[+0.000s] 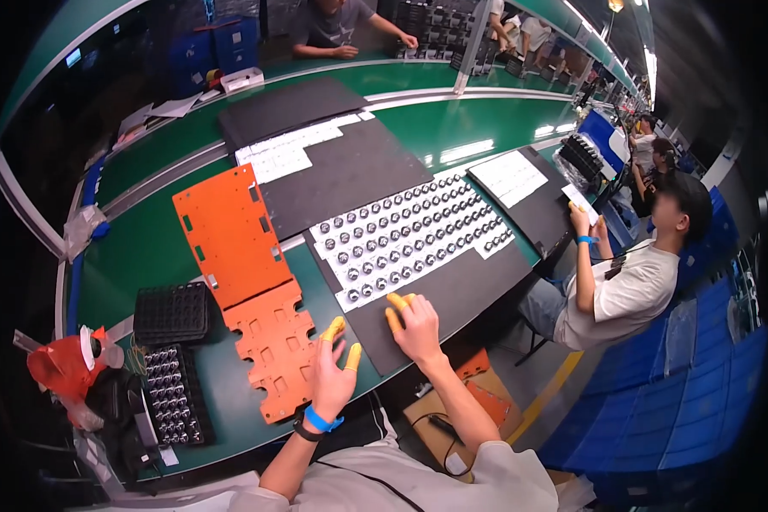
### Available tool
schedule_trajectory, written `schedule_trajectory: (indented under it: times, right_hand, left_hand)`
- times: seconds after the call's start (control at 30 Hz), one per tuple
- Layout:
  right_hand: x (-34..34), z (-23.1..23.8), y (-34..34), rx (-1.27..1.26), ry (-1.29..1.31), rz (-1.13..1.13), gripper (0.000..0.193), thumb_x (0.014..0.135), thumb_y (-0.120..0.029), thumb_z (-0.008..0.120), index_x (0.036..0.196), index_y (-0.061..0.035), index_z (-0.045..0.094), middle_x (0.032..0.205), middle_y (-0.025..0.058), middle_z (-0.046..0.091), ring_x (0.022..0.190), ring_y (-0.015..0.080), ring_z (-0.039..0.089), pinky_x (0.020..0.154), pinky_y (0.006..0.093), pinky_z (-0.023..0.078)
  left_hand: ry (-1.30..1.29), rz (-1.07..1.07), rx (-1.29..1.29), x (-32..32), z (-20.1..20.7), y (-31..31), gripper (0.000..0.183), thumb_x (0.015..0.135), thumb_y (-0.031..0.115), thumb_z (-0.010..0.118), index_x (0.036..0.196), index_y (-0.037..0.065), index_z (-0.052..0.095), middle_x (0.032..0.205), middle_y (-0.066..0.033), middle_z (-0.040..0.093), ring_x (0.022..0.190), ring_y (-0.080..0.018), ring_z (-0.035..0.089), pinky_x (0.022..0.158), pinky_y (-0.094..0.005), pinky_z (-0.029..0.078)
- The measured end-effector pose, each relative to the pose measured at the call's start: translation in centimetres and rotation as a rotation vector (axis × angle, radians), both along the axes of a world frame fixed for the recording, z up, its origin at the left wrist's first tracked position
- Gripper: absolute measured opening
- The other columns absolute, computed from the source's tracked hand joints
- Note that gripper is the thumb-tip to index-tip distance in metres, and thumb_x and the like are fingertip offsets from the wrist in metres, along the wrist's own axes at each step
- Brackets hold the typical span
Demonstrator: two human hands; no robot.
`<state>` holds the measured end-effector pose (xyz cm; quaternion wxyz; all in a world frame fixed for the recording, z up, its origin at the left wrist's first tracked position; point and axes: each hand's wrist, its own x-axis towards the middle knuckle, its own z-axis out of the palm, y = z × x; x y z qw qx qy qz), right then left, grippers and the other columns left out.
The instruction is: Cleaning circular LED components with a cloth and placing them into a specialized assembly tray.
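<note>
Now the left hand (331, 380) and right hand (417, 329) hold nothing visible, fingers loosely parted. Gentle touch should keep round parts (407, 250) in rows.

**Workshop surroundings lined with blue bins and seated workers**

A white sheet (582, 206) is held by a seated co-worker (627, 299) in a pale shirt and dark cap at the right. Below that seat, the floor is marked by a yellow stripe (550, 397), and the lower right corner is filled by blue containers (606, 427). A cardboard piece (439, 420) is seen on the floor. Across the line, a worker in grey (333, 30) is placed beside stacked dark trays (435, 30), their contents perhaps too blurred to be told. Blue bins (235, 43) are stacked at the upper left, near a white box (242, 78). A red bag (58, 367) is seen at the far left.
</note>
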<state>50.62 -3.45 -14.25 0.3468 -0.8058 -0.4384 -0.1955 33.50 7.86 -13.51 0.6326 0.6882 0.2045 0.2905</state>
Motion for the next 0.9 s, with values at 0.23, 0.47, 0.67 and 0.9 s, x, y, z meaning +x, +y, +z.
schedule_trajectory:
  times: [0.23,0.47,0.67,0.9]
  right_hand:
    - [-2.0,-1.6,-9.6,0.545,0.09,-0.515,0.028,0.09,-0.004,0.066,0.117,0.0026,0.068,0.098,0.0149,0.065,0.086,0.0302,0.06,0.078,0.0394,0.049]
    - [-12.9,-15.9,-20.6,0.306,0.53,-0.869,0.026,0.101,-0.008,0.058,0.125,0.0018,0.066,0.105,0.0117,0.066,0.084,0.0234,0.059,0.075,0.0333,0.048]
    - [-17.7,-21.0,-19.2,0.369,0.633,-0.777,0.024,0.101,-0.006,0.057,0.121,0.0024,0.067,0.098,0.0081,0.063,0.078,0.0181,0.054,0.067,0.0315,0.043]
    - [-19.6,-28.5,-18.2,0.147,0.873,-0.758,0.022,0.098,-0.008,0.06,0.117,-0.0029,0.069,0.1,0.0194,0.067,0.09,0.0368,0.065,0.077,0.0432,0.051]
  left_hand:
    - [0.057,-0.003,0.057,-0.3,1.2,0.3,0.034,0.095,-0.003,0.063,0.13,-0.003,0.06,0.131,-0.0159,0.059,0.121,-0.027,0.062,0.106,-0.0357,0.052]
    - [0.083,-0.1,0.019,-0.5,0.1,0.4,0.035,0.097,-0.001,0.063,0.132,-0.002,0.06,0.129,-0.0131,0.064,0.123,-0.0235,0.064,0.103,-0.0317,0.052]
    - [0.072,-0.124,-0.018,-1.2,-0.1,0.7,0.037,0.099,0.001,0.06,0.136,-0.001,0.057,0.133,-0.0126,0.065,0.126,-0.0234,0.063,0.097,-0.0287,0.052]
    - [0.116,-0.125,-0.062,-1.2,0.3,0.1,0.034,0.101,-0.001,0.058,0.135,-0.005,0.057,0.129,-0.0134,0.066,0.122,-0.021,0.064,0.1,-0.0298,0.051]
